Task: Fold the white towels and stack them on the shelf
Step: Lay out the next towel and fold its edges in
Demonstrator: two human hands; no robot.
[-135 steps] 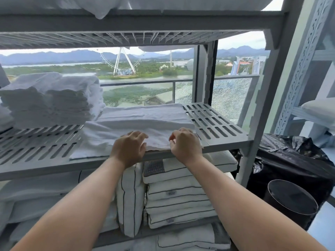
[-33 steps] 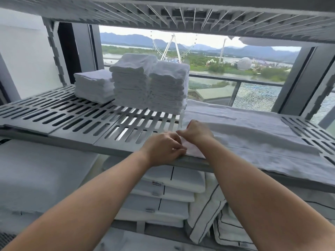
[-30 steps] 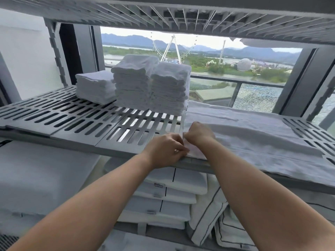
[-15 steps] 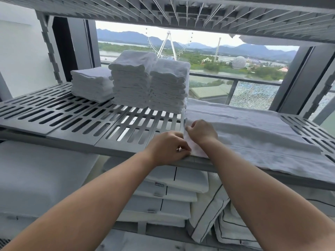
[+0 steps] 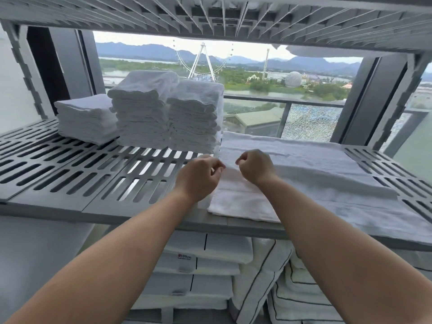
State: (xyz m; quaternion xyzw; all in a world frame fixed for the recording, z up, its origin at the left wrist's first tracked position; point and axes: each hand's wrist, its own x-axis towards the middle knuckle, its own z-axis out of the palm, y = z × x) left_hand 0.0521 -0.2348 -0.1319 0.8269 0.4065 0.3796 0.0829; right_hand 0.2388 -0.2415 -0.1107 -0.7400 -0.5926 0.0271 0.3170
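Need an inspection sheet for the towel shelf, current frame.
surface: grey slotted plastic shelf, towels lying on it.
job's things: long white towel spread flat along the right half; three stacks of folded white towels side by side at back left.
clutter: nothing seen.
grips: left hand and right hand, fingers curled at the spread towel's left end; hold on cloth unclear.
cables: nothing seen.
surroundings: white bedding with black piping on the tier below; window behind, white Ferris wheel outside.

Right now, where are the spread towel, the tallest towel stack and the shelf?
spread towel [image 5: 304,164]: head view, its flat top.
tallest towel stack [image 5: 140,122]: head view, its front face.
shelf [image 5: 46,203]: head view, its bare front rim, left.
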